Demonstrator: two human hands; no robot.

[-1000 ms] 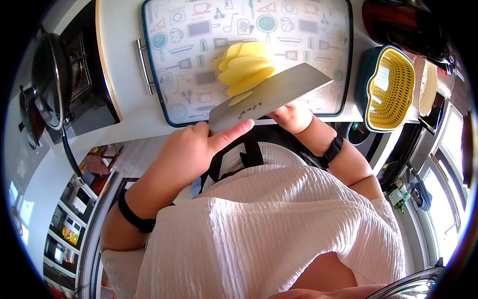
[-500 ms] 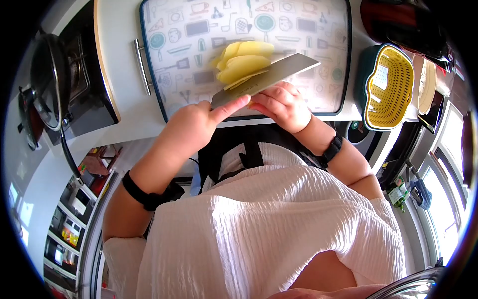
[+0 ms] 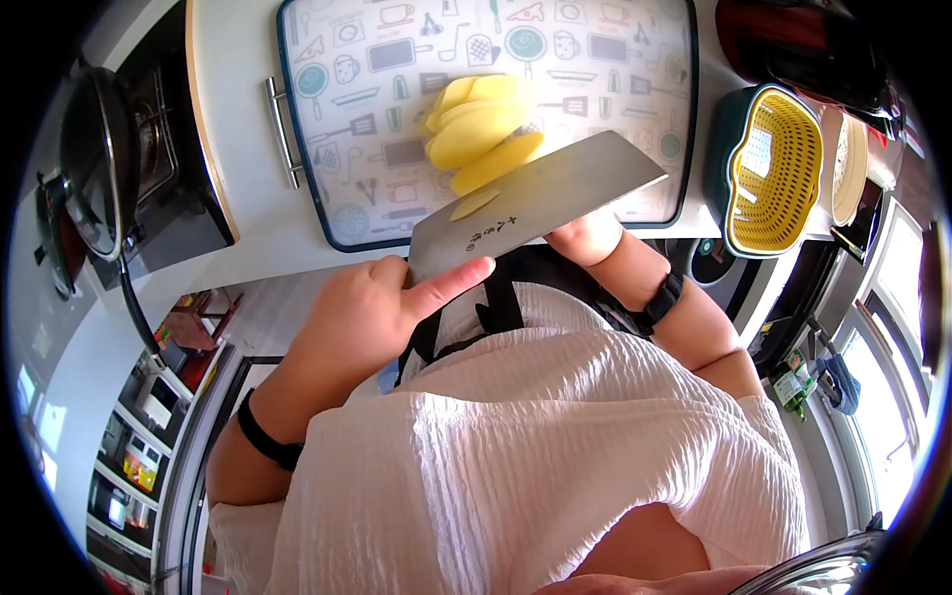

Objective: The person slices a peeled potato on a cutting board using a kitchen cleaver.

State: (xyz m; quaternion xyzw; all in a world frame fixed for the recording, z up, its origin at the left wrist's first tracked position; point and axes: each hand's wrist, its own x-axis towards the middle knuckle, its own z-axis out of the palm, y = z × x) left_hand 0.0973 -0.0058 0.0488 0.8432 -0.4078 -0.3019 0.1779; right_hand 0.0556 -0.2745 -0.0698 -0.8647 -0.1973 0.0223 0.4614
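Over the near edge of the cutting board (image 3: 635, 74), the left hand (image 3: 359, 309) grips the cleaver (image 3: 560, 193), thumb extended along the blade, other fingers curled; a thin slice (image 3: 475, 204) clings to the blade. Right hand (image 3: 588, 236) is partly behind the blade, fingers hidden, can't tell their state. Yellow slices (image 3: 478, 124) lie mid-board, basket (image 3: 778, 183) just right of the board.

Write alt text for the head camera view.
A person's left hand holds a cleaver beside overlapping yellow slices on a patterned cutting board; the right hand is partly hidden behind the cleaver. A yellow basket stands right of the board.
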